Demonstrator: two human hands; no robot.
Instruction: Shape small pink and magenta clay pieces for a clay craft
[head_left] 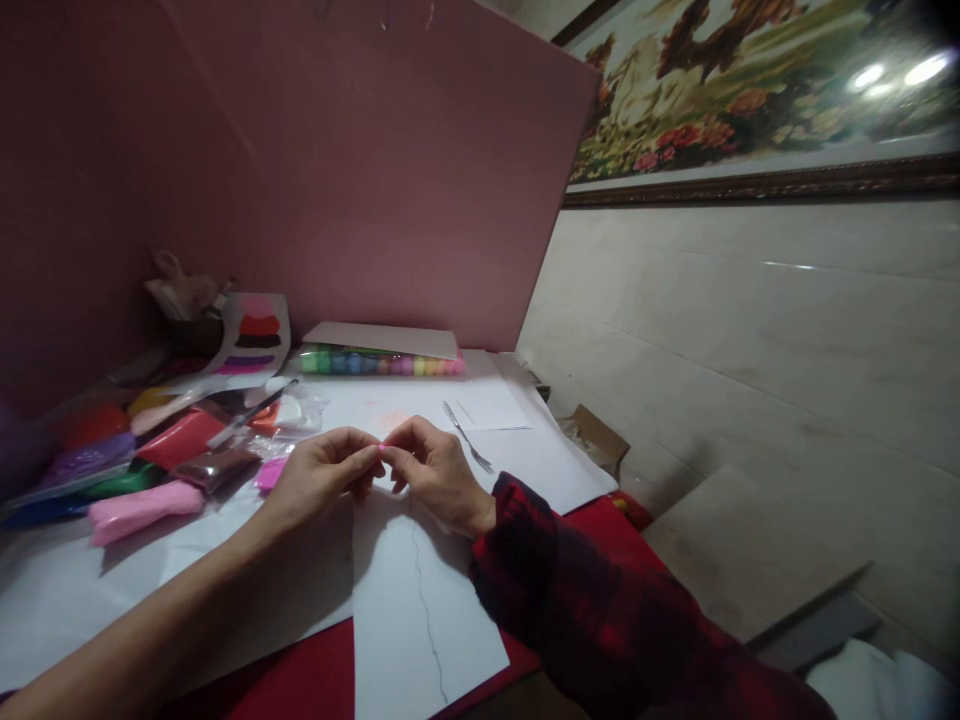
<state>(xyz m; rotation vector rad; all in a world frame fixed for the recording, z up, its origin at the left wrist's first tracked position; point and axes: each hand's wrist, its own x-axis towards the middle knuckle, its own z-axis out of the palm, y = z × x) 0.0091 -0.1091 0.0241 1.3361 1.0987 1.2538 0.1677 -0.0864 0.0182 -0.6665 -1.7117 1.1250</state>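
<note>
A tiny piece of pink modelling clay [382, 447] sits between the fingertips of both hands. My left hand [330, 465] pinches it from the left, thumb against forefinger. From the other side my right hand [431, 470] pinches the same bit, its lower fingers curled under. Below the hands lies a white sheet of paper [420, 610] with a wavy pencil line down it. A metal fork [469, 440] rests to the right of my right hand. Just left of my left hand is a brighter pink packet [270, 474], partly hidden by the wrist.
Several coloured clay packets [180, 440] are heaped at the left. A clear pack of multicoloured pieces [382, 362] lies at the back under a white card. A colour-swatch sheet [259, 335] leans behind the heap. Beyond the right table edge stands a cardboard box [600, 435].
</note>
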